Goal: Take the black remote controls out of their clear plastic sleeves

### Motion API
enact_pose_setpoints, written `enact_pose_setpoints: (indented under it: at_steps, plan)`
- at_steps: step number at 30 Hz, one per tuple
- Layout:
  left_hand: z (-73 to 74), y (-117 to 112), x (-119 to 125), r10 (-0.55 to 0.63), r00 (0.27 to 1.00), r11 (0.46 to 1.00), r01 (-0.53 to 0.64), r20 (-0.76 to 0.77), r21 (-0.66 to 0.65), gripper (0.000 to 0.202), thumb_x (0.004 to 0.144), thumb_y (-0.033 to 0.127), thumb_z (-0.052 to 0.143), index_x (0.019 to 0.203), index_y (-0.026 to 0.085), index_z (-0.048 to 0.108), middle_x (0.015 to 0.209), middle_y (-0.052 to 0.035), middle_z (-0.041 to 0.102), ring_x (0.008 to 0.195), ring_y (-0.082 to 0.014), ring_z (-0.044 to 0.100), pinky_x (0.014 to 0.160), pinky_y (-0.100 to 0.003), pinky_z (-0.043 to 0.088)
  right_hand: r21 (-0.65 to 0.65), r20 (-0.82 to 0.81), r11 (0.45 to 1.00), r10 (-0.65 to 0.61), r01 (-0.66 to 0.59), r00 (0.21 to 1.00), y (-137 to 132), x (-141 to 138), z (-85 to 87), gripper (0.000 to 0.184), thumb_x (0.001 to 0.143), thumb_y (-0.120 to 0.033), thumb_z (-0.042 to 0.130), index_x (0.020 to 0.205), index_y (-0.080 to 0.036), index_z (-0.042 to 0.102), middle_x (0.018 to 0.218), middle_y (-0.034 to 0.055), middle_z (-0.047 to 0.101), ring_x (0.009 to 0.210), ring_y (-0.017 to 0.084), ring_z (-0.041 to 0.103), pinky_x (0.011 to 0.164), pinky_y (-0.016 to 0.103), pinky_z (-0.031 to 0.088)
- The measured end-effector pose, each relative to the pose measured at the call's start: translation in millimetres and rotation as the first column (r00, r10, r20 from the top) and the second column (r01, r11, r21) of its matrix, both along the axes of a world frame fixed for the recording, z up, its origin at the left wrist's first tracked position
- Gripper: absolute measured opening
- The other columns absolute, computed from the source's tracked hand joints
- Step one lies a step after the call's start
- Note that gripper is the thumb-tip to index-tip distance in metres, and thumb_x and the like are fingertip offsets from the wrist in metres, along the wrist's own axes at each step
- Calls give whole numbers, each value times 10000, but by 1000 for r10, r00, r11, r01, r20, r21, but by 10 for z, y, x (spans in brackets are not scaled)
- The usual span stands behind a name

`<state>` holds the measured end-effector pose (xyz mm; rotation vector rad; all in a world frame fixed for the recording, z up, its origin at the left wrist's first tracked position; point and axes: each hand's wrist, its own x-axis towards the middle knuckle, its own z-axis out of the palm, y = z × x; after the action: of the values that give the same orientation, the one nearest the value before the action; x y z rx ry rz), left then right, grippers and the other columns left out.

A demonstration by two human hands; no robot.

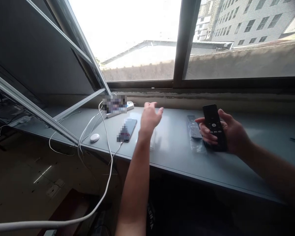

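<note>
Black remote [214,126] is clasped in the right hand [229,132] over the bench [172,154] at 3 o'clock; the left hand [149,118] hovers open and empty, so hold the remote level while reaching toward the phone [127,129] at 9 o'clock.

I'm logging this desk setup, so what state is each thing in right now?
black remote: held upright in the right hand.
left hand: open, empty, raised over the sill.
second remote: lying flat in clear wrap.
phone: flat, cable plugged in.
window: sash swung open.
</note>
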<state>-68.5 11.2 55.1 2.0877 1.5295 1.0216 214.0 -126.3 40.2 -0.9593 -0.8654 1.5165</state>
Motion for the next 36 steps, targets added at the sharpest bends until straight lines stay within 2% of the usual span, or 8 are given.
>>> enact_pose_setpoints:
  at_steps: [5, 11, 15, 18, 22, 26, 30, 36]
  plan:
    - [62, -57, 728, -197, 956, 980, 191, 217, 48, 294, 1162, 328, 615, 1320, 182, 816, 1415, -188, 728, 1297, -318, 714, 1223, -403, 523, -186, -131, 982, 7, -32, 991, -11, -48, -11, 462, 991, -560, 690, 1148, -176, 892, 723, 53, 511, 511, 161, 351, 358, 288, 400]
    - [-333, -47, 1258, -253, 879, 962, 275, 403, 4, 714, 1134, 273, 624, 1821, 214, 441, 1396, -145, 776, 1409, -328, 670, 1279, -431, 477, -319, -314, 947, -63, -43, 947, 16, -71, -51, 343, 933, -353, 711, 1221, -220, 841, 781, 65, 541, 569, 198, 503, 403, 288, 547]
    - [-593, -51, 1293, -224, 921, 969, 246, 320, -28, 759, 1131, 263, 554, 1865, 206, 371, 1445, -147, 764, 1444, -330, 667, 1265, -421, 491, -265, -321, 964, -97, 9, 942, 57, 31, -18, 481, 861, -163, 729, 1328, -245, 810, 990, 124, 717, 736, 242, 699, 536, 284, 691]
    - [-651, -56, 1242, -227, 934, 968, 247, 275, -38, 828, 1115, 274, 558, 1900, 248, 296, 1473, -139, 758, 1436, -334, 684, 1243, -429, 513, -335, -299, 942, -122, 16, 946, 80, 106, 17, 471, 951, -136, 640, 1383, -254, 787, 1136, 128, 801, 874, 234, 817, 653, 265, 739]
    - [-679, -47, 1214, -233, 940, 964, 257, 251, -69, 945, 1089, 264, 571, 1931, 249, 142, 1445, -138, 778, 1381, -340, 726, 1214, -461, 530, -326, -318, 944, -161, 52, 934, 73, 110, 33, 335, 1021, -170, 611, 1282, -271, 796, 1058, 113, 812, 679, 192, 735, 445, 198, 600]
    - [-757, -30, 1253, -251, 943, 961, 269, 218, -59, 889, 1089, 283, 569, 1912, 232, 239, 1408, -138, 795, 1371, -334, 735, 1203, -441, 529, -279, -344, 960, -124, 25, 931, 54, 68, 8, 260, 1081, -341, 619, 1235, -234, 799, 863, 89, 689, 512, 161, 494, 375, 243, 533]
    - [-824, -17, 1308, -292, 953, 956, 292, 80, 9, 714, 1114, 302, 533, 1804, 132, 461, 1593, -222, 701, 1532, -361, 621, 1298, -456, 459, -197, -394, 980, -93, 15, 914, 48, 47, 1, 295, 1053, -221, 586, 1276, -214, 779, 897, 63, 632, 559, 156, 511, 409, 233, 528]
    - [-899, -24, 1358, -301, 951, 954, 299, -73, -40, 828, 1097, 535, 648, 1791, 126, 455, 1747, -272, 554, 1661, -428, 487, 1378, -513, 368, -210, -288, 973, -159, 100, 944, 97, 65, -3, 225, 1030, -175, 670, 1214, -238, 784, 967, 76, 703, 739, 209, 665, 623, 312, 683]
